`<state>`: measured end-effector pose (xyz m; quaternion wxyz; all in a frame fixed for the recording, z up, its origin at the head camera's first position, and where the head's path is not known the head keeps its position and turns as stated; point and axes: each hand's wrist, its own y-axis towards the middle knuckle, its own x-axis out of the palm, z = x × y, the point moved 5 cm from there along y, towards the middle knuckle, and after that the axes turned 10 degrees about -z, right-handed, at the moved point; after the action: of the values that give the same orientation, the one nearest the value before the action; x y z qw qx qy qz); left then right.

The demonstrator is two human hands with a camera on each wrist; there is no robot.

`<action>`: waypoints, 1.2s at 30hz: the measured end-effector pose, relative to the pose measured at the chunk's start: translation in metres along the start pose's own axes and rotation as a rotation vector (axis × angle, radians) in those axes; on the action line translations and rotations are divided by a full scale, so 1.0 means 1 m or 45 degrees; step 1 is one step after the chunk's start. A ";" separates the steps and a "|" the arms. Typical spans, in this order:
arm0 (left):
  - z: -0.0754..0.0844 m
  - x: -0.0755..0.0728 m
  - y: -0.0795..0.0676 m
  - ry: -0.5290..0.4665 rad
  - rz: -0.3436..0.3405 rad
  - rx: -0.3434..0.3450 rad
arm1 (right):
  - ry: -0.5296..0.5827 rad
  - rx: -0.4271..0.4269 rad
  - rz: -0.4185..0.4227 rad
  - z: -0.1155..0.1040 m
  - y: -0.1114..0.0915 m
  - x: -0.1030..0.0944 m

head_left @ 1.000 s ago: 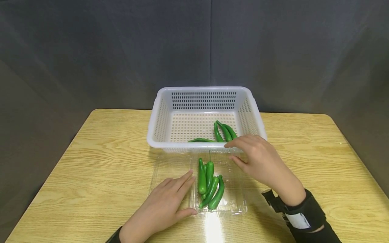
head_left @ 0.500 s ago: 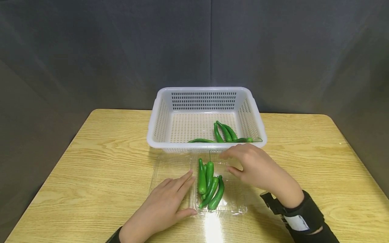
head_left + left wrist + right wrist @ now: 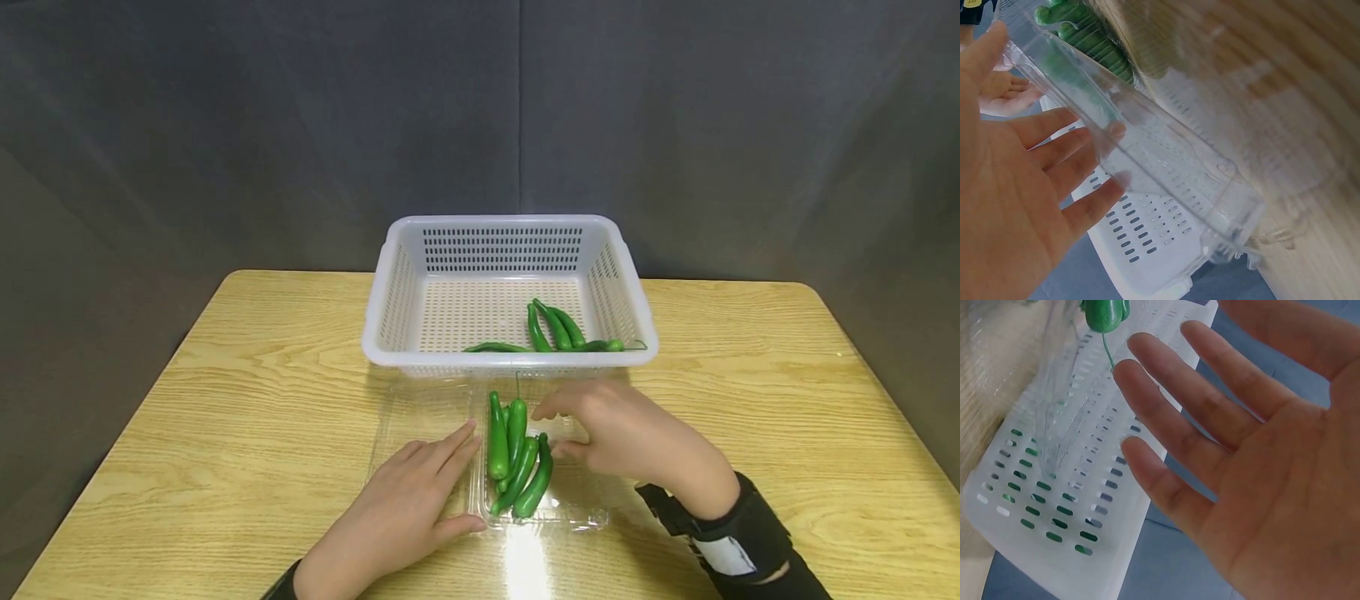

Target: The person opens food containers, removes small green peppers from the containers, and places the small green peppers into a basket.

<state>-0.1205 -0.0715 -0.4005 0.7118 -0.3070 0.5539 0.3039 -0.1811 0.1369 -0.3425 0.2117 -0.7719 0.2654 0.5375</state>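
We see green peppers (image 3: 498,442) in the clear container (image 3: 581,500), between our left hand (image 3: 405,504), fingers straight against its plastic, and our relaxed, empty right hand (image 3: 633,433), seemingly just short of touching them

A seamed dark grey backdrop (image 3: 330,125) rises behind the wood-grained table (image 3: 247,400)

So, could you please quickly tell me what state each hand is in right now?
Left hand: open, touching the clear plastic container.
Right hand: open, holding nothing, near the green peppers.
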 end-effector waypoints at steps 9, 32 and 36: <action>0.000 0.001 -0.001 -0.022 -0.013 -0.013 | 0.056 0.009 -0.102 -0.004 -0.002 0.004; -0.001 0.000 0.001 -0.003 0.005 0.002 | 0.013 -0.043 -0.191 -0.013 0.001 0.013; -0.001 0.000 0.001 -0.014 -0.002 -0.001 | -0.005 -0.114 -0.189 -0.017 0.002 0.016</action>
<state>-0.1214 -0.0718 -0.4010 0.7149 -0.3060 0.5497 0.3052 -0.1661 0.1218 -0.3518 0.2168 -0.7971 0.1828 0.5331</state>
